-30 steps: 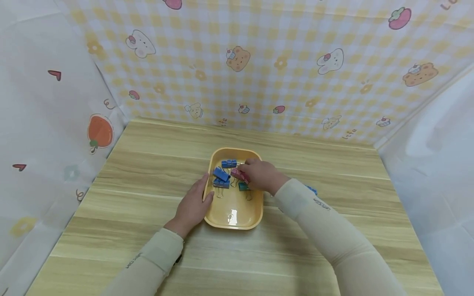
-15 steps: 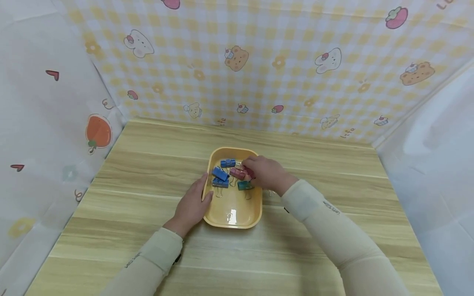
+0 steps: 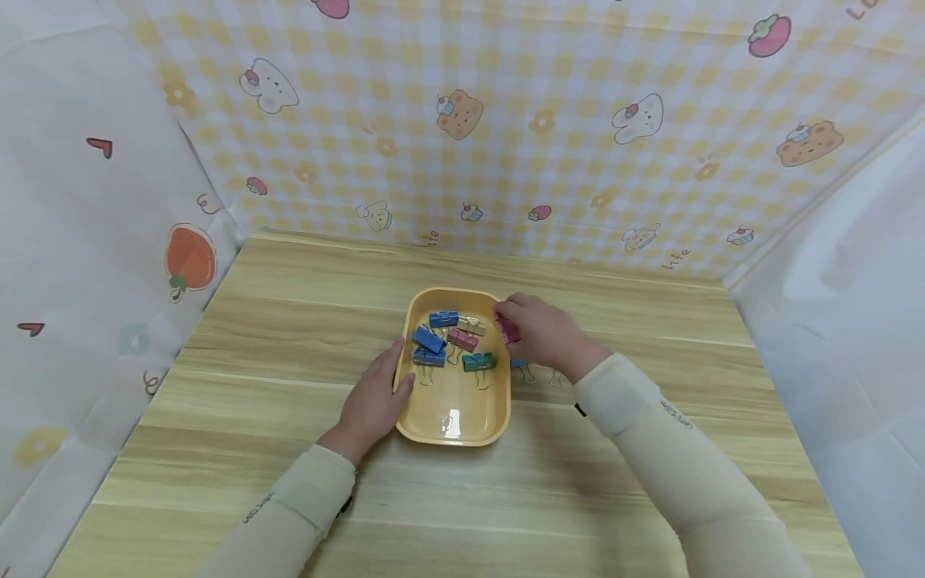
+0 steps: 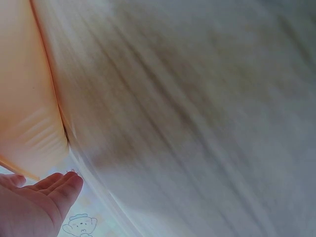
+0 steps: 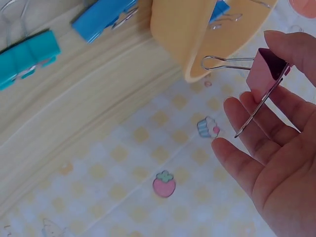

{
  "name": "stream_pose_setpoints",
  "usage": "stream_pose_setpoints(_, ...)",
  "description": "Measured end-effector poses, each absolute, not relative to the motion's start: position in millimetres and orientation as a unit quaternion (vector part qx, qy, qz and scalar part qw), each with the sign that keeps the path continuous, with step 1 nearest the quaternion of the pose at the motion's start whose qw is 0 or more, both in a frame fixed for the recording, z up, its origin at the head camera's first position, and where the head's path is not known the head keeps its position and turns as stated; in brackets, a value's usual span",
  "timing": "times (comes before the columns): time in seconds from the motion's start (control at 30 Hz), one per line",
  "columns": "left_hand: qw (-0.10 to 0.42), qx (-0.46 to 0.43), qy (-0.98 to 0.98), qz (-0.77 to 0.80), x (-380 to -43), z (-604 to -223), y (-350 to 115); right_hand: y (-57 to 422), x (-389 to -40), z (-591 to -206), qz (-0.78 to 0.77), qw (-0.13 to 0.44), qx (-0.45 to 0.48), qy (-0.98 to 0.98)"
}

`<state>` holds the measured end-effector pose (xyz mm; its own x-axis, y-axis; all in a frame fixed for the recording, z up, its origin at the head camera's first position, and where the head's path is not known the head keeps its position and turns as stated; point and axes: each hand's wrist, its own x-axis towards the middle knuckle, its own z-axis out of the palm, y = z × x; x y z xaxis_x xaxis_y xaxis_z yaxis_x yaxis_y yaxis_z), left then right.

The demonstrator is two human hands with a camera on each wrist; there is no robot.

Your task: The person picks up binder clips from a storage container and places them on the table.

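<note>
One pink clip [image 5: 259,76] pinched in the right grip [image 3: 543,331]: clear the tray [image 3: 454,442]; brace it with straight-fingered left grip [image 3: 372,408].

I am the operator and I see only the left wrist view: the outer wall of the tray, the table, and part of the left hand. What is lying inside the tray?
Observer: The head view shows six binder clips in the tray: three blue clips, a gold clip, a pink clip and a green clip.

Operator: Thank you. And the right hand, does it hold something?

Observer: Yes. In the right wrist view, the right hand holds another pink clip between thumb and fingers.
</note>
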<state>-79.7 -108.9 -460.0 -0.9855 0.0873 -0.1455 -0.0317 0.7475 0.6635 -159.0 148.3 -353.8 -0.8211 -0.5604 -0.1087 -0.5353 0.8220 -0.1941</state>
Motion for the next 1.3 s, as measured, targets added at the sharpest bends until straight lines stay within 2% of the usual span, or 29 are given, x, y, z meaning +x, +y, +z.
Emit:
stream_pose_setpoints(0.3,0.087,0.019,0.931,0.354,-79.9,-459.7,-108.1,177.4,-157.1,-354.2,-0.092,0.060,-0.254,0.961)
stream_pose_setpoints(1.3,0.105,0.006,0.927,0.359,-81.1,-458.1,-107.3,267.2,-159.8,-366.2,-0.093,0.105,-0.096,0.985)
